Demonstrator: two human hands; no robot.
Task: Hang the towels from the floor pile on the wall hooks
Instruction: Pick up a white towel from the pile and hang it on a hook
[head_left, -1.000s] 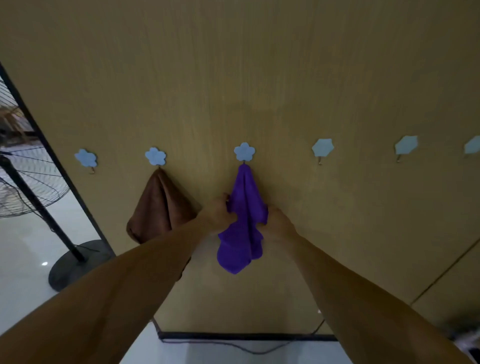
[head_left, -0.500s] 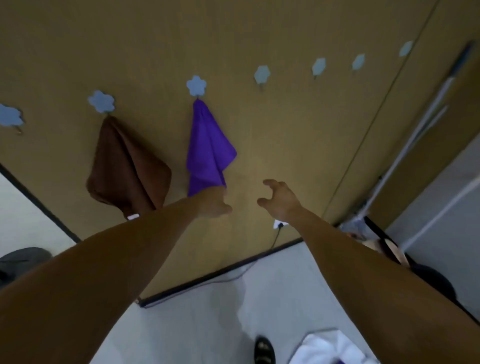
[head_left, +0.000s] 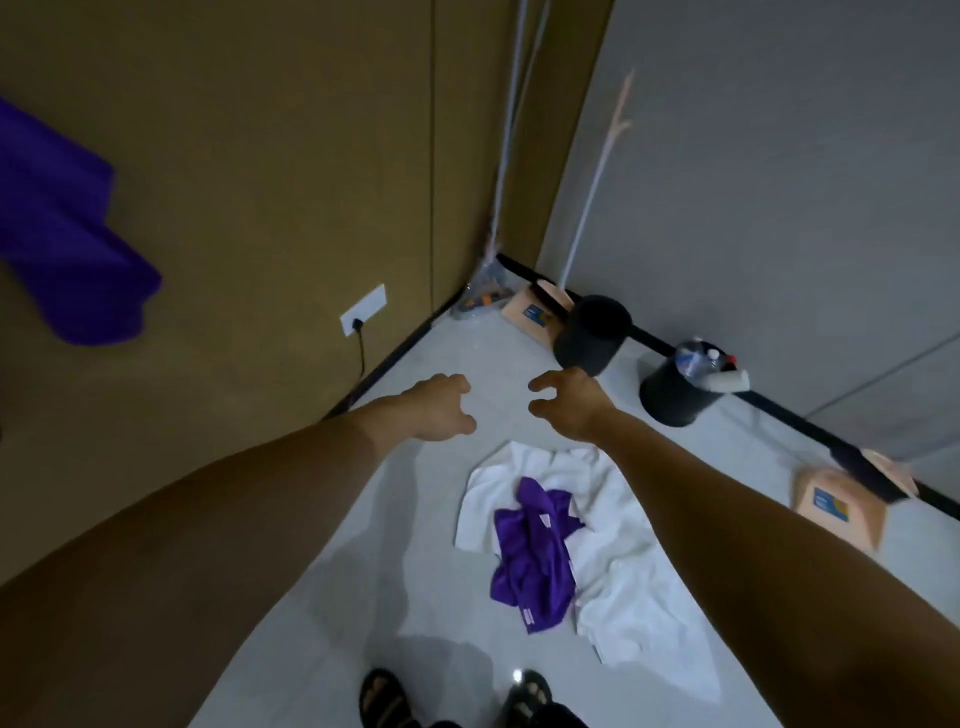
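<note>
Head view looks down past two outstretched arms: left hand (head_left: 441, 408) and right hand (head_left: 569, 408) hover side by side above the floor (head_left: 405, 597), each grip apart, fingers loosely curled round nothing. The pile lies just below them, a crumpled purple towel (head_left: 530, 556) on top of a spread white towel (head_left: 618, 587), and a hanging purple towel (head_left: 62, 234) drapes against the wall at far left. Trouble to watch for: the crumpled one sits right on the white, so a careless grab could drag both up together, and a bunched handful may slip off a hook.
</note>
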